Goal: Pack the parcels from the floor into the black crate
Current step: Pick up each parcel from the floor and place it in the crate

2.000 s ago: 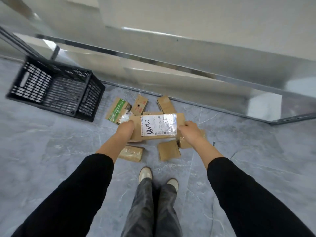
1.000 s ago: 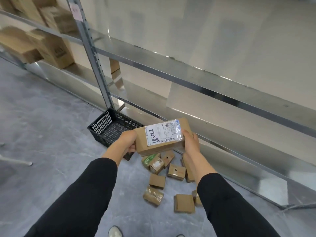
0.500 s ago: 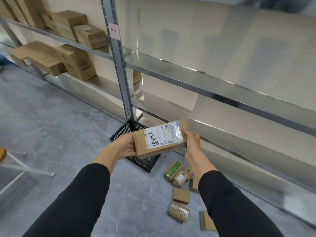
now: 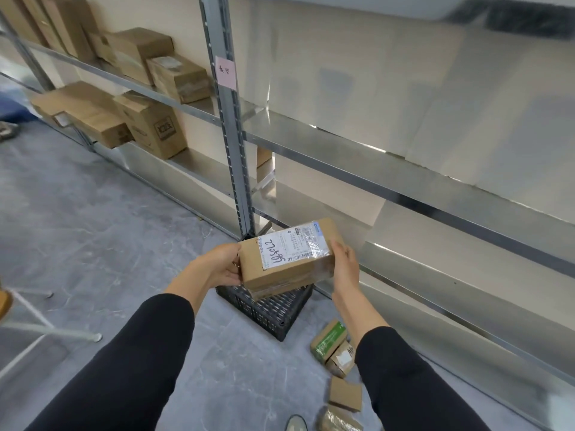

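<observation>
Hands: left hand (image 4: 221, 265), right hand (image 4: 343, 265) grip parcel (image 4: 287, 259) ends

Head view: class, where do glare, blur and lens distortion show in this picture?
Head view: glare streaks the metal shelves and the taped label on the held parcel; head view: the wide lens bows the shelf rails and tilts the upright post; head view: the right edge is smeared, the centre sharp.
</observation>
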